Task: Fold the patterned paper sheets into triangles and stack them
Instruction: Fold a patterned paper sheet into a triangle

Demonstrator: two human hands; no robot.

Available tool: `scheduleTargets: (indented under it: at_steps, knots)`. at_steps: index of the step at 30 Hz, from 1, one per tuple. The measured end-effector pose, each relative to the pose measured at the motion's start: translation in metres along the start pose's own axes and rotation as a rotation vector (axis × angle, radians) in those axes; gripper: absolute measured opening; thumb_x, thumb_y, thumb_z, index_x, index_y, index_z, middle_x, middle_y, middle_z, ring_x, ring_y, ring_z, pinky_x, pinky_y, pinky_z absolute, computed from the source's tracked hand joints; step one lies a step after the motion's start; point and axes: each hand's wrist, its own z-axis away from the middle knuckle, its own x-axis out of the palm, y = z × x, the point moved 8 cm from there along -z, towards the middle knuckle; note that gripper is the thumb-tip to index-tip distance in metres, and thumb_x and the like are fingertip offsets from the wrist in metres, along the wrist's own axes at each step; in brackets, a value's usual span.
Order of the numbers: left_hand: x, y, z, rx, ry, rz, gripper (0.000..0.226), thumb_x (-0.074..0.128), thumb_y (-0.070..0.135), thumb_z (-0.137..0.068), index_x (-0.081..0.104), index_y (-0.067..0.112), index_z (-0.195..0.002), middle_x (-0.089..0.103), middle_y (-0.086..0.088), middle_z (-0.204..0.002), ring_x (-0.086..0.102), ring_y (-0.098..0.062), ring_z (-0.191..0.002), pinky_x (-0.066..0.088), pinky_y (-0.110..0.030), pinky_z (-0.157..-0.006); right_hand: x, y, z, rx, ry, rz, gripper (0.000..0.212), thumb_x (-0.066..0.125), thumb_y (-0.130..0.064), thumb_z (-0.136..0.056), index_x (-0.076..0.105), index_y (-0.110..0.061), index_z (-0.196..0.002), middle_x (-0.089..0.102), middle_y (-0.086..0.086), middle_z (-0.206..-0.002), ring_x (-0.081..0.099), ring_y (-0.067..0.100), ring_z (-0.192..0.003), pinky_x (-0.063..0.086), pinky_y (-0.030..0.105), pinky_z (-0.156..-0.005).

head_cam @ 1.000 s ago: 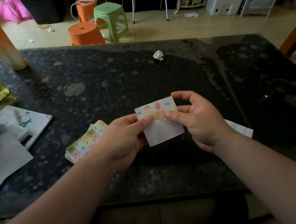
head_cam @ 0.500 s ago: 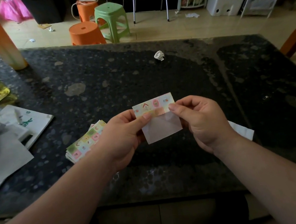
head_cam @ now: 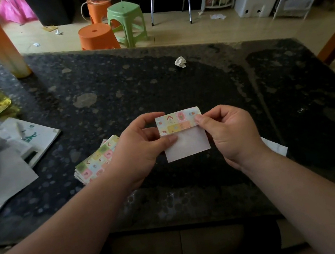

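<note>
Here, from the head view, the left hand (head_cam: 141, 150) is pinching the left edge of a patterned paper sheet (head_cam: 186, 144), with its thumb on the white side and fingers curled behind. The right hand (head_cam: 230, 132) is pinching the right edge, where a patterned flap is lying folded over the white. The sheet is hanging between both hands above the dark table (head_cam: 156, 85). A stack of patterned sheets (head_cam: 95, 161) is lying just beside the left wrist.

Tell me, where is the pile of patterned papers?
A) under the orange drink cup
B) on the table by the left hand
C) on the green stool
B: the stack of patterned sheets lies on the dark table just beside the left hand, which together with the right hand pinches one half-folded sheet.
</note>
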Motion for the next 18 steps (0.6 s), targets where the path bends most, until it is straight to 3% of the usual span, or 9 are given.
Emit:
scheduleTargets:
  at_steps: [6, 10, 14, 18]
  knots:
    - [0.002, 0.003, 0.001, 0.009, -0.037, -0.020, 0.040, 0.066, 0.008, -0.093, 0.063, 0.030, -0.127, 0.076, 0.000, -0.113, 0.071, -0.017, -0.110, 0.056, -0.044, -0.096, -0.003, -0.003, 0.000, -0.056, 0.029, 0.097, 0.014, 0.076, -0.026, -0.092, 0.071, -0.023, -0.080, 0.072, -0.008, -0.081, 0.070, 0.002, -0.081, 0.058, 0.025, -0.068]
    - [0.002, 0.004, 0.002, -0.037, -0.009, 0.104, 0.026, 0.056, 0.018, -0.100, 0.068, 0.020, -0.123, 0.076, -0.004, -0.113, 0.072, -0.023, -0.108, 0.058, -0.042, -0.091, -0.004, -0.006, 0.001, -0.088, 0.032, 0.142, 0.014, 0.076, -0.027, -0.092, 0.069, -0.025, -0.080, 0.071, -0.011, -0.081, 0.067, -0.004, -0.081, 0.052, 0.011, -0.059]
    - [-0.001, 0.002, 0.002, -0.083, 0.007, 0.172, 0.024, 0.053, 0.010, -0.101, 0.073, 0.013, -0.114, 0.077, -0.008, -0.111, 0.073, -0.026, -0.104, 0.056, -0.042, -0.086, -0.005, -0.009, 0.001, -0.100, 0.037, 0.158, 0.015, 0.077, -0.027, -0.092, 0.068, -0.027, -0.079, 0.070, -0.011, -0.079, 0.066, -0.002, -0.080, 0.051, 0.012, -0.060]
    - [-0.002, 0.002, 0.001, -0.064, 0.022, 0.159, 0.027, 0.057, 0.002, -0.098, 0.061, 0.015, -0.122, 0.077, -0.010, -0.106, 0.074, -0.029, -0.101, 0.058, -0.048, -0.086, -0.004, -0.012, 0.003, -0.134, 0.041, 0.168, 0.016, 0.078, -0.026, -0.091, 0.068, -0.025, -0.078, 0.070, -0.010, -0.077, 0.067, 0.001, -0.077, 0.052, 0.012, -0.060]
